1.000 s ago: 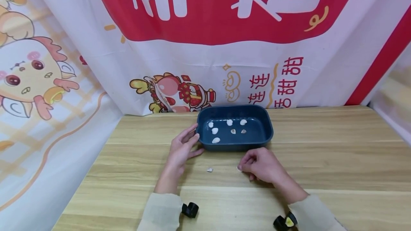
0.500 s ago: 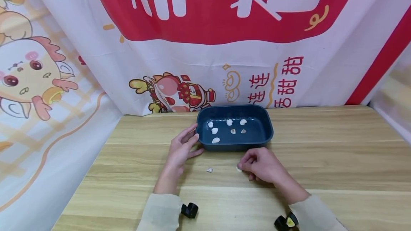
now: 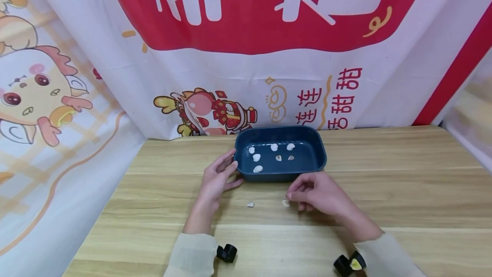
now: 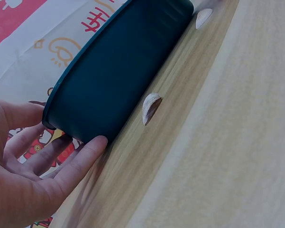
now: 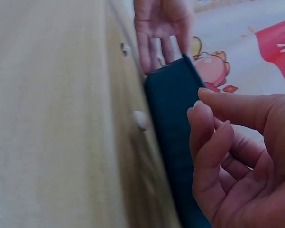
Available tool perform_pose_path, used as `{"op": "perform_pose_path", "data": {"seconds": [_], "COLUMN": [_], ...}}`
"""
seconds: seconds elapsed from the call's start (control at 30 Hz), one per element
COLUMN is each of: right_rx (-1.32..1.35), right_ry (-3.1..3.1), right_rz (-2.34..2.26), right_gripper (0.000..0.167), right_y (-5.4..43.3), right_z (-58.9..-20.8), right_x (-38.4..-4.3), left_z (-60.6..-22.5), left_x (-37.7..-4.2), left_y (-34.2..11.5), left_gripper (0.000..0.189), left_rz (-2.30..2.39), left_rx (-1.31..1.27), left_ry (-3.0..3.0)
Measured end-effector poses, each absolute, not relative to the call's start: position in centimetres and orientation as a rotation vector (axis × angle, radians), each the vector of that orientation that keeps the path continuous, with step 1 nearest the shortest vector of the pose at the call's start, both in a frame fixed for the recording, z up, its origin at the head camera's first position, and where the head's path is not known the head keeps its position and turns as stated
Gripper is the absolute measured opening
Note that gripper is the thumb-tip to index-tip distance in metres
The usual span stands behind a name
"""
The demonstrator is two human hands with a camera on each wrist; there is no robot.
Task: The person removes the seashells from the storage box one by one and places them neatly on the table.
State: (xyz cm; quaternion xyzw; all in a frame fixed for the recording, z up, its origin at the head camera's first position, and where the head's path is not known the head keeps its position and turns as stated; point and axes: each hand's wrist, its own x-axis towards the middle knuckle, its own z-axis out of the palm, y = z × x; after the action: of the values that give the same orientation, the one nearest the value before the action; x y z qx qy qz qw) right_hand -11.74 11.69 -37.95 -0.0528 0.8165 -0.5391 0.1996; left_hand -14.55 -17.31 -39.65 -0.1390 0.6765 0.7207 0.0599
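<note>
A dark blue-green rectangular tray (image 3: 280, 177) stands on the wooden table, with several small white and brownish seashells (image 3: 258, 169) spread over its floor. My left hand (image 3: 215, 178) rests against the tray's left end. Its thumb is at the rim and its other fingers lie fairly straight along the end wall. One shell (image 4: 151, 108) lies on the table in front of the tray; a second shell (image 3: 286, 203) lies farther right. My right hand (image 3: 317, 193) is just above and beside that second shell. In the right wrist view its fingers curl with fingertips close together, holding nothing.
A wood-grain table (image 3: 399, 191) carries everything. Behind the tray hangs a white and red printed cloth (image 3: 246, 67), and another printed cloth (image 3: 77, 148) hangs along the left side. Black wrist cameras (image 3: 229, 253) sit at both sleeves.
My right fingers have come away from the right-hand shell, which now shows lying on the table; the hand has risen slightly. My left hand and the tray keep their places.
</note>
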Motion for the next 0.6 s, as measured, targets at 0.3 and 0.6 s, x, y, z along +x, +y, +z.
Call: {"op": "perform_pose_path", "data": {"seconds": [0.3, 0.6], "right_rx": [-0.103, -0.072], "right_ry": [2.278, 2.268], "right_rz": [-1.534, -1.574], "right_gripper": [0.017, 0.018], "right_y": [12.9, 13.3], "right_z": [-36.5, -36.0], "right_x": [-11.8, -12.2], "left_z": [-39.9, -39.8], "left_x": [-14.4, -14.6], "left_y": [-17.3, -17.1], "left_gripper": [0.042, 0.042], "left_rz": [2.194, 2.189], "left_rx": [-0.407, -0.408], "left_ry": [2.041, 2.048]}}
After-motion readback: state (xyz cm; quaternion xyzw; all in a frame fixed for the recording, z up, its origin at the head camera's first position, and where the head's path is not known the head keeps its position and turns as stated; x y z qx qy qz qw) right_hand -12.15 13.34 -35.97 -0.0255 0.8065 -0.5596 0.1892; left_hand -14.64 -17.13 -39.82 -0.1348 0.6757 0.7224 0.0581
